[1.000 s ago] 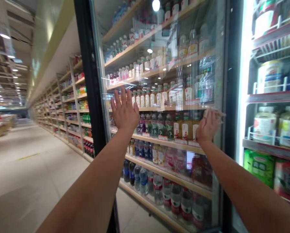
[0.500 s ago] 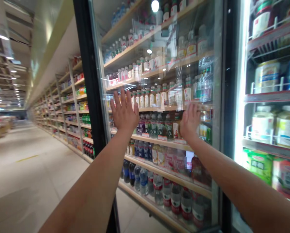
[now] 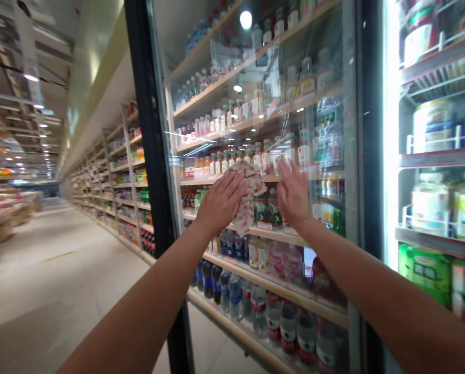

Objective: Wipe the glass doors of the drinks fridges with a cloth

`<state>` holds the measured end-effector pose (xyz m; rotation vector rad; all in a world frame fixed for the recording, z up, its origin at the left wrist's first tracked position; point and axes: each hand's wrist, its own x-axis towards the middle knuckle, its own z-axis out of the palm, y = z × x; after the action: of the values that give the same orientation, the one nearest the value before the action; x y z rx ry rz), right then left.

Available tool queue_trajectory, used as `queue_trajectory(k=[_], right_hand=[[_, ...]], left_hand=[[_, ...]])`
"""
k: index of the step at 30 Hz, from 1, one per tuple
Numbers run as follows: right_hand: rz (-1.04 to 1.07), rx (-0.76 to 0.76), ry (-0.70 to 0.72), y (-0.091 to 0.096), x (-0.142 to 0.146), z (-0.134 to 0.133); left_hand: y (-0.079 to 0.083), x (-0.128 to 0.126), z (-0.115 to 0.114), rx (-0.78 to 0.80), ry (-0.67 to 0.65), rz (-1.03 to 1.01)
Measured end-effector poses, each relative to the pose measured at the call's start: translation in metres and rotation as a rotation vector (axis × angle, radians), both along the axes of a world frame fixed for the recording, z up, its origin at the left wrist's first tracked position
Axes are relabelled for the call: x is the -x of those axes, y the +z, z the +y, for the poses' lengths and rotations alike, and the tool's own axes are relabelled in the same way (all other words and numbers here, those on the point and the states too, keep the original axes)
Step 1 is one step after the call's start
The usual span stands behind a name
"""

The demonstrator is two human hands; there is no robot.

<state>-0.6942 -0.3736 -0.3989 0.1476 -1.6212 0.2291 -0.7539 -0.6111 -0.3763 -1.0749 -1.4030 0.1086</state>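
Note:
A glass cooler door stands open in front of me, and bottles on shelves show through its pane. My left hand presses a crumpled white cloth with a pinkish pattern against the glass; its fingers lie over the cloth's left part. To the right, my right hand is at the same pane with its fingers stretched upward, slightly blurred, and nothing shows in it. Whether its palm touches the glass I cannot tell. Both forearms reach in from the bottom corners.
On the right, the lit cooler shelves hold jars, tins and a green carton. The door's black edge frame rises at left. Beyond it, stocked store shelves run along a pale floor.
The cloth, earlier by my right hand, is now under my left hand. My left hand has moved right and tilted; my right hand has shifted slightly left. The view has turned a little left.

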Motion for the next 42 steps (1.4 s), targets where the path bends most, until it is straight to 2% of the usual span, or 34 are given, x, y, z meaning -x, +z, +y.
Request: queue_trajectory(k=[2,3,6,10,13,15,18,19,21,23,24,25,28,29,30,31,34,35,36,37,39,40,41,42], right_hand=[[-0.020,0.200,-0.248,-0.011,-0.001,0.050],[-0.048,0.262,-0.324,-0.017,0.000,0.072],[-0.098,0.204,-0.418,-0.031,0.003,0.114],[-0.075,0.157,-0.458,-0.038,0.006,0.122],[-0.067,0.149,-0.453,-0.037,0.006,0.120],[-0.066,0.145,-0.442,-0.037,0.006,0.120],[-0.064,0.138,-0.436,-0.038,0.007,0.123],[-0.062,0.138,-0.433,-0.038,0.008,0.123],[-0.054,0.138,-0.423,-0.039,0.008,0.124],[-0.047,0.128,-0.413,-0.039,0.009,0.124],[-0.043,0.123,-0.409,-0.040,0.009,0.125],[-0.040,0.116,-0.406,-0.040,0.008,0.125],[-0.043,0.108,-0.402,-0.040,0.007,0.125],[-0.044,0.111,-0.402,-0.040,0.007,0.125],[-0.045,0.114,-0.401,-0.040,0.007,0.125],[-0.046,0.116,-0.401,-0.040,0.006,0.125],[-0.036,0.112,-0.400,-0.040,0.006,0.125],[-0.034,0.109,-0.399,-0.040,0.006,0.125],[-0.034,0.108,-0.399,-0.040,0.006,0.125],[-0.036,0.110,-0.398,-0.040,0.006,0.125],[-0.042,0.117,-0.395,-0.040,0.006,0.124],[-0.045,0.119,-0.393,-0.040,0.006,0.124],[-0.046,0.121,-0.392,-0.040,0.006,0.124],[-0.046,0.122,-0.392,-0.040,0.006,0.124]], left_hand=[[-0.001,-0.005,0.002,-0.032,0.009,-0.011],[-0.003,-0.008,0.005,-0.062,0.011,-0.020],[-0.015,-0.019,0.023,-0.219,0.004,-0.066],[-0.039,-0.031,0.063,-0.437,0.007,-0.159],[-0.046,-0.029,0.088,-0.435,0.064,-0.209],[-0.036,-0.024,0.094,-0.353,0.087,-0.226],[-0.002,-0.017,0.090,-0.260,0.078,-0.204],[0.011,-0.016,0.086,-0.288,0.076,-0.201],[0.030,-0.015,0.081,-0.448,0.079,-0.219],[0.034,-0.015,0.081,-0.569,0.089,-0.238],[0.031,-0.016,0.082,-0.541,0.094,-0.231],[0.026,-0.016,0.083,-0.440,0.096,-0.206],[0.019,-0.015,0.081,0.057,0.082,-0.087],[0.021,-0.013,0.077,0.143,0.077,-0.065],[0.026,-0.012,0.073,0.136,0.073,-0.068],[0.032,-0.010,0.068,0.037,0.070,-0.096],[0.043,-0.007,0.057,-0.424,0.063,-0.223],[0.040,-0.006,0.055,-0.489,0.065,-0.238],[0.035,-0.006,0.054,-0.460,0.070,-0.228],[0.029,-0.006,0.053,-0.343,0.075,-0.196],[0.018,-0.006,0.050,-0.003,0.087,-0.105],[0.015,-0.006,0.047,0.112,0.093,-0.071],[0.015,-0.005,0.044,0.145,0.102,-0.054],[0.017,-0.005,0.041,0.086,0.113,-0.057]])
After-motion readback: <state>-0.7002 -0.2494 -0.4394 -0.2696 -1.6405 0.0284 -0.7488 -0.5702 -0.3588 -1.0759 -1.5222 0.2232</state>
